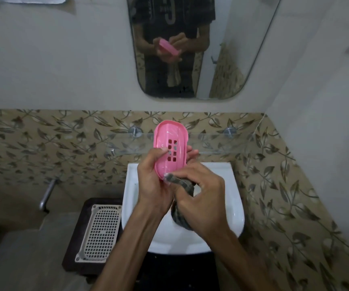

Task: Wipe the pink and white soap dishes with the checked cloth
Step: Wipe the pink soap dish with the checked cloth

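Left hand: we grip the pink soap dish by its lower end, thumb inside, dish tilted up over the washbasin.
Right hand: we pinch the checked cloth against the dish's lower rim.
White soap dish: lying on the dark stool beside the basin.

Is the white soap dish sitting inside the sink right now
No, the white soap dish lies on a dark stand left of the sink.
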